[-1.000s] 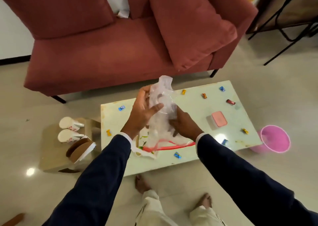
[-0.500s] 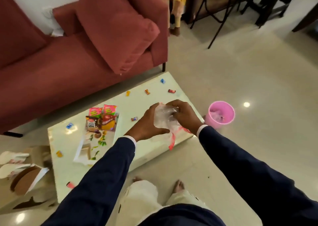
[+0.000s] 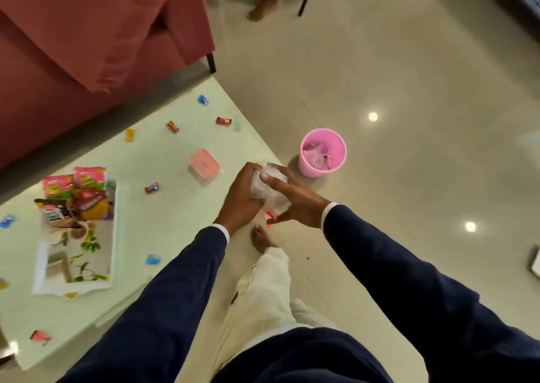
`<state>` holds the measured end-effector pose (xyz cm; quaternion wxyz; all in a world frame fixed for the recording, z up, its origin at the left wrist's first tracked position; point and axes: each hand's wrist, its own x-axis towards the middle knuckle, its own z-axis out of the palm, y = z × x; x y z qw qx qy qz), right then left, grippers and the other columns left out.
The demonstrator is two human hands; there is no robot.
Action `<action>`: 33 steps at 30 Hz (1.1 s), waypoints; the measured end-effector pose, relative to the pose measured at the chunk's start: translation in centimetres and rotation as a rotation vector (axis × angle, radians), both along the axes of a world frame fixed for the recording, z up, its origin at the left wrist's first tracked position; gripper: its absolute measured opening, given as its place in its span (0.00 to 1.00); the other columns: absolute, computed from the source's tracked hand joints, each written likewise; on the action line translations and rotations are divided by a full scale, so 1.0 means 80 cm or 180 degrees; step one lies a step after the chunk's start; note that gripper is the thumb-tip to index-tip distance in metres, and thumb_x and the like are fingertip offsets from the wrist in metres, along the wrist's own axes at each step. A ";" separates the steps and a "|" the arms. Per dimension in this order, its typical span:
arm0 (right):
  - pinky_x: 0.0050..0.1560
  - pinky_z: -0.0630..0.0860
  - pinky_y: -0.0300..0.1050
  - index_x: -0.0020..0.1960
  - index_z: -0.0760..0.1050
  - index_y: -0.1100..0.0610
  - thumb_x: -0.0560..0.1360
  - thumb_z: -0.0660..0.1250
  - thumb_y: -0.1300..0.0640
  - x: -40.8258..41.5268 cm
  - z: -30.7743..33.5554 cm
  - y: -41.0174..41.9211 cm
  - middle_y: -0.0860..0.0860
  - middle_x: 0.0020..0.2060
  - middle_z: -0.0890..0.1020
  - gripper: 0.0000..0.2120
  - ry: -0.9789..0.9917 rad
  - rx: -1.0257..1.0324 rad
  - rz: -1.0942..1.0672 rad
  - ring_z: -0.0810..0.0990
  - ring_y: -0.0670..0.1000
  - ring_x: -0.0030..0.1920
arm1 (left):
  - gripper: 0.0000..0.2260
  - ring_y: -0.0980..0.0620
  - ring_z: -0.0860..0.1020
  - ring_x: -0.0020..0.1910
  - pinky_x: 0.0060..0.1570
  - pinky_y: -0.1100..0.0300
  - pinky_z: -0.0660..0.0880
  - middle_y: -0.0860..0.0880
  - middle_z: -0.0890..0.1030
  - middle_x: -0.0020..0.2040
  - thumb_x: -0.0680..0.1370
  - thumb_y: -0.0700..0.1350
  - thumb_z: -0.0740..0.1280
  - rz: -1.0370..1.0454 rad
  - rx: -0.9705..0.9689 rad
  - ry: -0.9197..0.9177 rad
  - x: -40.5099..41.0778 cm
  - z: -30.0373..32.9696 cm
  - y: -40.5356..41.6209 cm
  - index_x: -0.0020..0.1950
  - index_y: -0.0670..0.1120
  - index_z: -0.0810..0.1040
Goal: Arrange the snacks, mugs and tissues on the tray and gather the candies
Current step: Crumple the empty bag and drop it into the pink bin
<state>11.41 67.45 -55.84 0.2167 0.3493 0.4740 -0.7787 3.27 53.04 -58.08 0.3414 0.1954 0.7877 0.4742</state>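
A crumpled clear plastic bag [image 3: 267, 191] with a red strip is squeezed between my left hand [image 3: 241, 198] and my right hand [image 3: 298, 201], held over the table's right corner. Both hands curl round it. On the pale green table [image 3: 163, 216] lies a white floral tray [image 3: 84, 254] carrying several snack packets [image 3: 74, 191] and a small mug [image 3: 79, 230]. A pink-lidded box [image 3: 204, 168] stands near the hands. Loose candies are scattered on the table, among them a red one [image 3: 223, 121], a blue one [image 3: 153, 259] and a yellow one [image 3: 129, 134].
A pink bin [image 3: 323, 152] with some waste inside stands on the tiled floor just right of the table. A red sofa [image 3: 87, 41] runs behind the table. Another person's bare foot [image 3: 263, 6] and a black chair leg show at the top. My own foot [image 3: 260, 238] is below the hands.
The bag has gone from held up and stretched out to a tight ball between both hands. My view has swung right, toward the pink bin.
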 end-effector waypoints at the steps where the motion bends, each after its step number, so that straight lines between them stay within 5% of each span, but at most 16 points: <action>1: 0.51 0.81 0.65 0.73 0.65 0.40 0.69 0.78 0.44 0.000 -0.007 0.014 0.50 0.69 0.75 0.37 0.0004 -0.0041 -0.0148 0.79 0.58 0.64 | 0.23 0.65 0.80 0.54 0.49 0.70 0.75 0.62 0.80 0.55 0.72 0.41 0.74 0.0075 0.0113 -0.0291 0.003 -0.007 0.017 0.57 0.63 0.71; 4: 0.50 0.83 0.64 0.69 0.70 0.44 0.69 0.80 0.54 0.003 -0.034 0.068 0.54 0.63 0.79 0.32 0.0066 0.0488 -0.0537 0.84 0.58 0.58 | 0.32 0.61 0.78 0.62 0.52 0.68 0.77 0.55 0.76 0.64 0.68 0.39 0.79 0.0004 0.0303 -0.0733 0.004 -0.048 0.068 0.66 0.59 0.69; 9: 0.56 0.81 0.62 0.69 0.72 0.56 0.70 0.78 0.63 -0.008 -0.086 0.143 0.58 0.62 0.79 0.30 -0.0034 0.1508 -0.0496 0.81 0.60 0.61 | 0.47 0.44 0.64 0.75 0.70 0.48 0.71 0.45 0.59 0.77 0.66 0.45 0.83 -0.0285 -0.0474 0.0529 -0.004 -0.101 0.156 0.79 0.51 0.61; 11: 0.59 0.80 0.61 0.69 0.72 0.59 0.70 0.76 0.67 -0.012 -0.107 0.172 0.58 0.61 0.81 0.30 -0.0110 0.1593 -0.0456 0.81 0.60 0.61 | 0.53 0.43 0.61 0.77 0.70 0.50 0.64 0.46 0.57 0.80 0.63 0.51 0.84 -0.0284 -0.0639 0.0355 -0.014 -0.115 0.184 0.81 0.56 0.57; 14: 0.56 0.82 0.56 0.68 0.72 0.61 0.73 0.72 0.70 -0.016 -0.144 0.227 0.56 0.55 0.82 0.25 0.0004 0.1310 -0.0267 0.82 0.60 0.57 | 0.48 0.48 0.74 0.71 0.64 0.57 0.76 0.51 0.73 0.72 0.63 0.44 0.85 -0.0349 -0.0156 -0.1028 -0.034 -0.149 0.223 0.76 0.61 0.63; 16: 0.53 0.83 0.59 0.68 0.67 0.61 0.75 0.72 0.65 -0.021 -0.168 0.256 0.59 0.58 0.79 0.24 0.0044 0.1296 0.0010 0.82 0.62 0.56 | 0.40 0.50 0.79 0.62 0.53 0.66 0.78 0.55 0.78 0.63 0.65 0.43 0.83 -0.0172 -0.0333 -0.0967 -0.038 -0.172 0.252 0.70 0.60 0.67; 20: 0.66 0.71 0.55 0.70 0.66 0.57 0.74 0.75 0.52 -0.026 -0.240 0.319 0.57 0.65 0.72 0.30 0.0385 0.3172 0.0573 0.71 0.58 0.65 | 0.36 0.52 0.77 0.53 0.35 0.80 0.70 0.55 0.77 0.58 0.66 0.41 0.81 0.0742 -0.0728 -0.0702 -0.039 -0.234 0.333 0.68 0.55 0.67; 23: 0.66 0.71 0.59 0.72 0.70 0.52 0.74 0.72 0.49 -0.023 -0.285 0.360 0.56 0.64 0.71 0.28 0.0870 0.3818 0.1271 0.69 0.60 0.64 | 0.38 0.49 0.78 0.54 0.34 0.73 0.72 0.52 0.76 0.59 0.66 0.42 0.82 0.1026 -0.0915 -0.0984 -0.038 -0.278 0.388 0.70 0.50 0.65; 26: 0.65 0.73 0.62 0.78 0.63 0.49 0.73 0.73 0.50 -0.025 -0.335 0.401 0.58 0.68 0.68 0.36 0.0745 0.3361 0.1959 0.69 0.62 0.66 | 0.36 0.44 0.78 0.61 0.38 0.66 0.76 0.47 0.75 0.66 0.71 0.36 0.77 0.1109 -0.0902 -0.1398 -0.036 -0.318 0.445 0.73 0.48 0.63; 30: 0.60 0.79 0.57 0.79 0.60 0.47 0.71 0.76 0.49 -0.042 -0.399 0.463 0.58 0.71 0.66 0.41 0.0506 0.3074 0.2063 0.75 0.60 0.63 | 0.30 0.44 0.77 0.59 0.29 0.68 0.77 0.40 0.74 0.69 0.76 0.27 0.69 0.1523 -0.0462 -0.2269 -0.042 -0.367 0.487 0.75 0.42 0.64; 33: 0.49 0.80 0.52 0.75 0.65 0.46 0.71 0.76 0.49 -0.054 -0.437 0.479 0.57 0.69 0.68 0.36 0.0498 0.3377 0.2137 0.79 0.59 0.58 | 0.25 0.47 0.76 0.56 0.36 0.65 0.76 0.40 0.76 0.65 0.77 0.26 0.64 0.1419 -0.0511 -0.2307 -0.047 -0.399 0.494 0.74 0.40 0.68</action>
